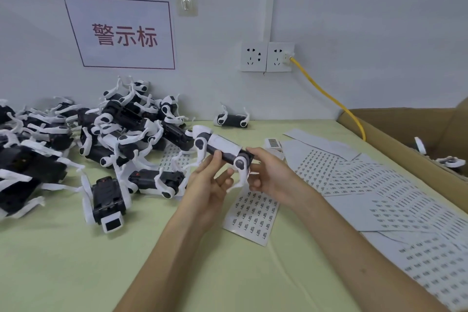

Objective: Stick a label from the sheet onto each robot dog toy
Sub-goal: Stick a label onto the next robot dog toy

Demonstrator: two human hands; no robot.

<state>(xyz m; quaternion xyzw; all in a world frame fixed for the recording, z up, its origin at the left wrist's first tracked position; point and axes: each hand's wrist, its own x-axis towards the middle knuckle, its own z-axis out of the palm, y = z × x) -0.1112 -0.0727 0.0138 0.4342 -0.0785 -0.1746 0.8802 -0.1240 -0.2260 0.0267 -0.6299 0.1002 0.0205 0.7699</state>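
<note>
A black-and-white robot dog toy [222, 145] is held above the green table, back side up. My left hand [211, 180] grips its body from below, thumb on the black side. My right hand [269, 176] holds the rear end by the hip joint and leg. Below the hands lies a label sheet [253, 210] with rows of small printed labels. Whether a label is on a fingertip cannot be told.
A pile of several robot dog toys [106, 134] covers the left of the table; one lone toy [231, 119] lies by the wall. More label sheets [379, 192] spread to the right. A cardboard box [405, 132] holding toys stands at the right, with a yellow cable [326, 95] above.
</note>
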